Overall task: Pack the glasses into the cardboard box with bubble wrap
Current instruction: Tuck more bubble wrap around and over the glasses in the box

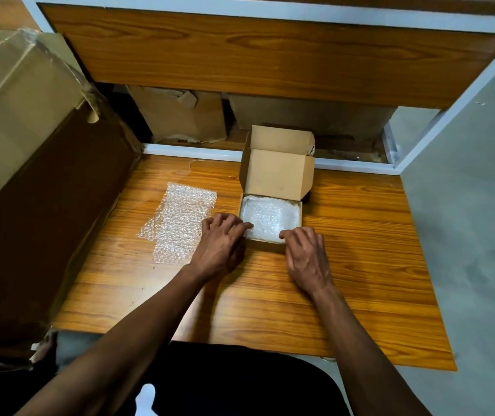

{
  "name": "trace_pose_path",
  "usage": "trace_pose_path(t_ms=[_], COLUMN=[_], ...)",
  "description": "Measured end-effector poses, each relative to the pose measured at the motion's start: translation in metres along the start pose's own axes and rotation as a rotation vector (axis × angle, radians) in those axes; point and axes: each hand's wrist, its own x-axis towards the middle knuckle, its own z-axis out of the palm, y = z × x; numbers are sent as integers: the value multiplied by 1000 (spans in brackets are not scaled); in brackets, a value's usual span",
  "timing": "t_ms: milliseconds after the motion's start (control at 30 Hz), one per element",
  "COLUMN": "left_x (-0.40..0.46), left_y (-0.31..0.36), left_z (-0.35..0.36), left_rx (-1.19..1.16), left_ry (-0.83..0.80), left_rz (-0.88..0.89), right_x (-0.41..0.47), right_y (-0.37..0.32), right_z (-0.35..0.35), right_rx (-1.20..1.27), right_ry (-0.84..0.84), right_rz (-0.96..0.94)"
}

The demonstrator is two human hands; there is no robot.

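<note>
A small cardboard box [273,187] is seen open on a wooden table [360,250], its lid standing up at the far side, with bubble wrap [268,219] filling its tray; the glasses cannot be made out. The near rim is touched by curled fingertips of the left hand [220,244] and right hand [308,255]; whether anything is pinched cannot be told. 1 loose bubble wrap sheet [177,220] lies just left. Large cartons [30,145] stand at the left.
</note>
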Motion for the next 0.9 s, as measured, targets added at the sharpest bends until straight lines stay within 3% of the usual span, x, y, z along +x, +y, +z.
trace_pose_path(t_ms=[333, 533, 900], left_x=[0, 2, 11], left_y=[-3, -4, -8], left_z=[3, 5, 4], left_rx=[-35, -28, -36], left_ry=[80, 64, 69], left_rz=[46, 20, 25], right_x=[2, 7, 8], right_y=[3, 4, 7], right_z=[2, 4, 10], right_rx=[40, 4, -21], right_ry=[2, -64, -13], right_rz=[27, 77, 72])
